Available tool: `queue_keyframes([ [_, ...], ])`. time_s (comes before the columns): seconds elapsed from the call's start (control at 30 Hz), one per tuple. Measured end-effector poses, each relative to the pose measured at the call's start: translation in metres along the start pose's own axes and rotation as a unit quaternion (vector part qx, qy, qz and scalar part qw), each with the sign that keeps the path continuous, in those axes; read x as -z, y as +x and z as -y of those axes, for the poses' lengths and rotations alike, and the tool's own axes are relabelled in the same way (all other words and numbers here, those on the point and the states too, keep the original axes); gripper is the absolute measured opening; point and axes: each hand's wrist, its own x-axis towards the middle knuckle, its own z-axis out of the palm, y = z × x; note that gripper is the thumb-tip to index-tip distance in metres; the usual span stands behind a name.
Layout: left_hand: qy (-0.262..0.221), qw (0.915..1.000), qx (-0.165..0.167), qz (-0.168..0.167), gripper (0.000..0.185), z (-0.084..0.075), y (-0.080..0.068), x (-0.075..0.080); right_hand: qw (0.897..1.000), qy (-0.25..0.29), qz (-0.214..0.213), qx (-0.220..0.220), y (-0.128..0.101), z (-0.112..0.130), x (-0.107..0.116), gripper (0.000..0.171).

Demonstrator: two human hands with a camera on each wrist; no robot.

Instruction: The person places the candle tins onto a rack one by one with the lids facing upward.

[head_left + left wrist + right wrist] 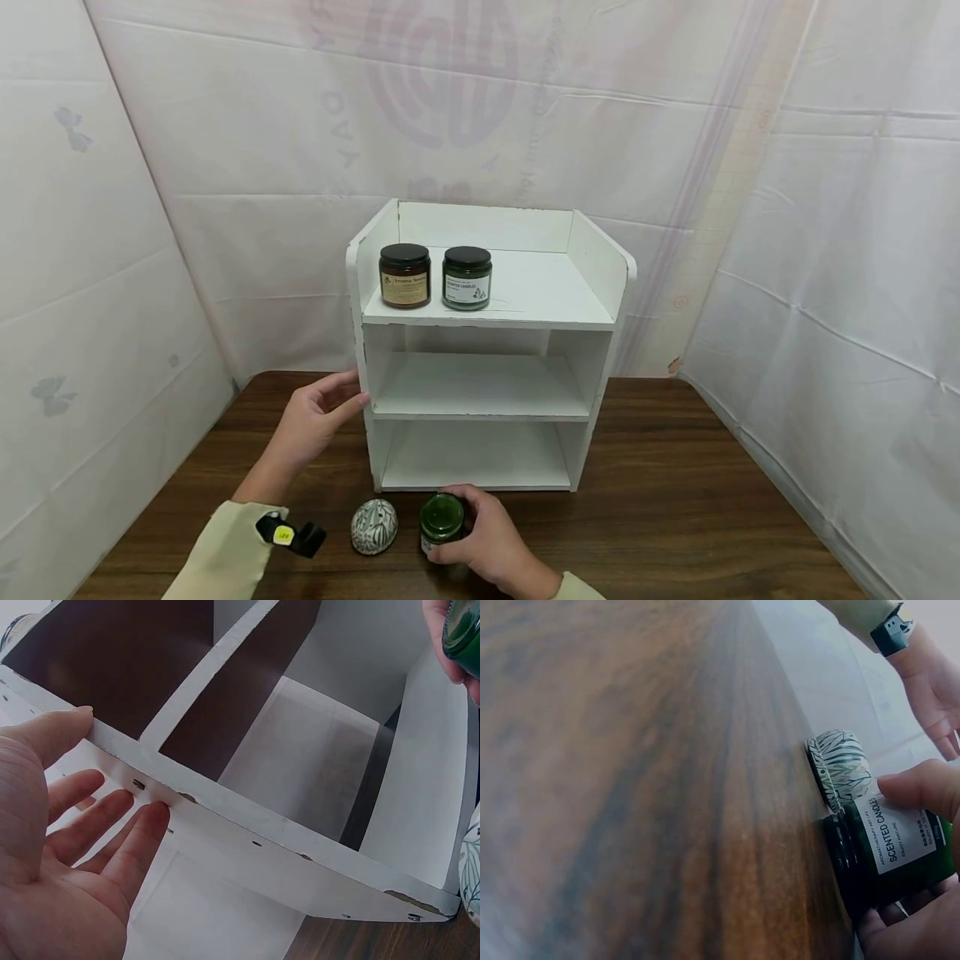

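Observation:
My right hand [491, 537] holds a green glass candle jar [442, 515] on the table in front of the shelf, thumb and fingers round its sides. The jar stands upside down, its black lid toward the tabletop and its white "Scented Candle" label showing in the right wrist view. Beside it on the left sits a rounded tin [374, 527] with a leafy pattern. My left hand [307, 421] is at the left side panel of a white shelf unit [487, 325]. Its thumb rests on the panel's front edge, and the loosely extended fingers lie along the outer face.
On the top shelf stand a brown jar [405, 277] with a cream label and a green jar [467, 279] with a white label, both black-lidded. The shelf unit stands on a dark wooden table [660, 492], with white cloth [270, 167] hung behind and at the sides.

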Motion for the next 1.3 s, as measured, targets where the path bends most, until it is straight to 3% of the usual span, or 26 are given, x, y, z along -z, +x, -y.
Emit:
queue_keyframes([
  [1.3,-0.006,0.9999,0.013,-0.003,0.051,0.0011,0.0004,0.0002,1.0,0.012,0.005,0.008,-0.0071,0.0068,0.0079,0.066],
])
